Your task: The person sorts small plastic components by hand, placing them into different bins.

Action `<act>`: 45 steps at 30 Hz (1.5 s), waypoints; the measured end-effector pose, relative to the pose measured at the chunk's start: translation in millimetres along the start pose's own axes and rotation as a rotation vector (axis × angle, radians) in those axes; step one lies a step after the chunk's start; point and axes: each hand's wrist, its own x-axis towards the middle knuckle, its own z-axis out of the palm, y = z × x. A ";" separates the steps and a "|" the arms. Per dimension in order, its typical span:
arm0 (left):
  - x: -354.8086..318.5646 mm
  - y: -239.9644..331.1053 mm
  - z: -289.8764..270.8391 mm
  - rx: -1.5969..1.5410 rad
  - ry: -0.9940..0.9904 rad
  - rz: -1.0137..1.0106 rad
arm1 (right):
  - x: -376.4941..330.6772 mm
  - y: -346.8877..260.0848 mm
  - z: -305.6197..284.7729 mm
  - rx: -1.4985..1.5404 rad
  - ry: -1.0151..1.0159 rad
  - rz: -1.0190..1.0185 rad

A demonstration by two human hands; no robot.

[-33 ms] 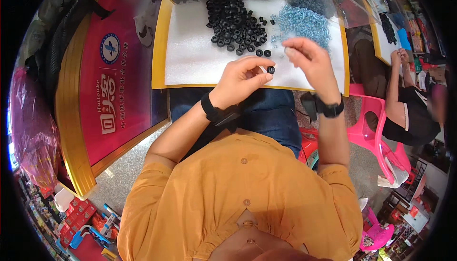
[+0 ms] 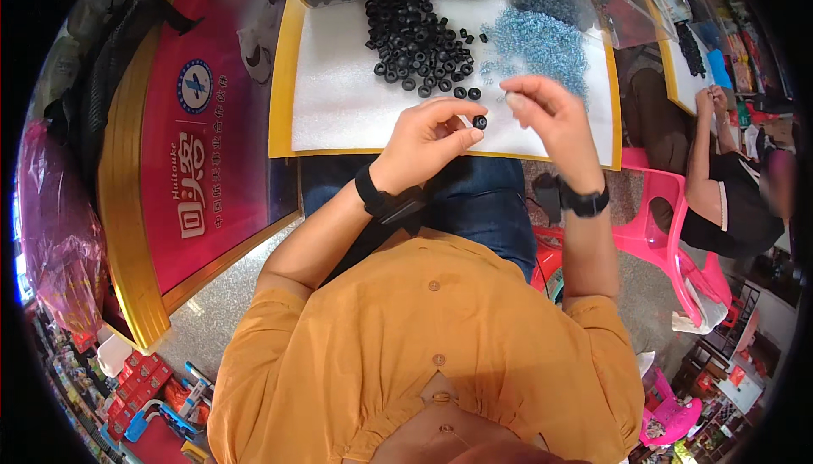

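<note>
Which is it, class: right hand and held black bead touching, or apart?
Apart: the head view shows white tabletop plainly between the right hand and the held black bead.

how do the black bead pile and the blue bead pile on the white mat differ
The black bead pile looks dark and opaque; the blue bead pile looks pale and glassy. Pieces in the black bead pile are clearly larger than those in the blue bead pile. Both lie loose on the white mat.
</note>
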 end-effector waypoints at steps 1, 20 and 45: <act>0.0 4.9 1.4 0.000 -0.008 -0.001 | -12.1 0.1 4.4 0.094 0.023 0.000; -11.8 56.6 22.7 0.246 0.002 0.286 | -65.9 1.8 27.9 0.136 0.249 -0.406; -21.1 63.9 20.8 0.205 -0.010 0.167 | -72.2 3.4 37.8 0.303 0.207 -0.355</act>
